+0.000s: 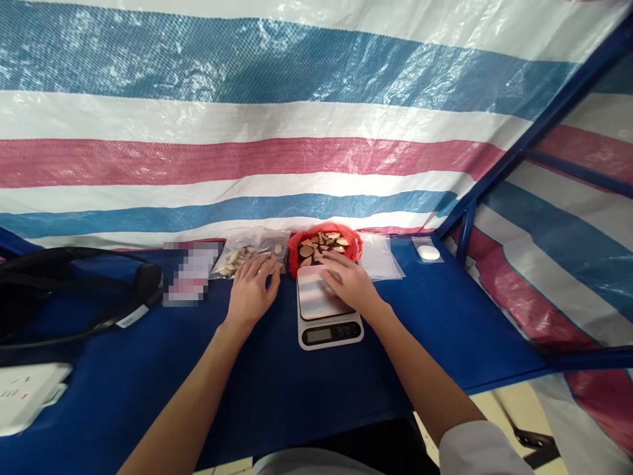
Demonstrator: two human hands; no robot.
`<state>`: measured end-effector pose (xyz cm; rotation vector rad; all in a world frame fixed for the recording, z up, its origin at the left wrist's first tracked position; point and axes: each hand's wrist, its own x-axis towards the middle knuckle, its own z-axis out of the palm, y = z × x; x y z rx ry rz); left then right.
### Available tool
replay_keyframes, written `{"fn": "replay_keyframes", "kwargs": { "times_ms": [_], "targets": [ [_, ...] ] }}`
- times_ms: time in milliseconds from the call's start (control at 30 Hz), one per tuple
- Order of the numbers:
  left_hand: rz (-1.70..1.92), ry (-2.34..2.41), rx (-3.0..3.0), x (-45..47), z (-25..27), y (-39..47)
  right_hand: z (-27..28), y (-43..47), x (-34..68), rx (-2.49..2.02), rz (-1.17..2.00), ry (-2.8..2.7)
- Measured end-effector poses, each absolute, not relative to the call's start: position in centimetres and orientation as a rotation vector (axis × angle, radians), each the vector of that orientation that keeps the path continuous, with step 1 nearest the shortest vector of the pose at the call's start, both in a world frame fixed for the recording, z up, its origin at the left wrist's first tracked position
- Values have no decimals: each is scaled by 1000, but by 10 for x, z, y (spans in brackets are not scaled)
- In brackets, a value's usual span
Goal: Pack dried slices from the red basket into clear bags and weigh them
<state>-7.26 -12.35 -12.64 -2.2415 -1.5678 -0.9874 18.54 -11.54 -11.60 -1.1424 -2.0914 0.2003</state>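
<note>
My left hand point(253, 290) lies over the front of a clear plastic bag point(270, 241) of pale dried slices point(237, 258). Its fingers are stretched out and the thumb stands apart. My right hand point(350, 280) is above the plate of a white kitchen scale point(305, 338), fingers extended and thumb apart. Those fingertips reach the front edge of a red plastic bag point(357, 245), which is open and full of brown-edged dried slices point(324, 244). Whether they touch a slice is hard to see. No slice shows on the visible part of the scale plate; its display is unreadable.
Flat clear bags point(383, 257) lie right of the red bag. Further right is a small white oval object point(428, 253) on clear plastic. A blurred-out sheet point(190, 277), a black headband-like object point(148, 284) and a white power strip point(30, 396) occupy the left of the blue table point(277, 396).
</note>
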Motion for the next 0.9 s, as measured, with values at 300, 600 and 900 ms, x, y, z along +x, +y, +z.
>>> {"fn": "replay_keyframes", "kwargs": {
  "times_ms": [300,600,900],
  "targets": [
    [-852,-1647,-2285,-50,-144,-148,-159,-134,285,-1604,-1,-2080],
    [-656,-1690,-2432,-60,-157,-155,-167,-133,285,-1650,-19,-2180],
    [-555,-1749,-2463,-59,-159,-156,-165,-135,285,-1687,13,-2181]
  ]
}}
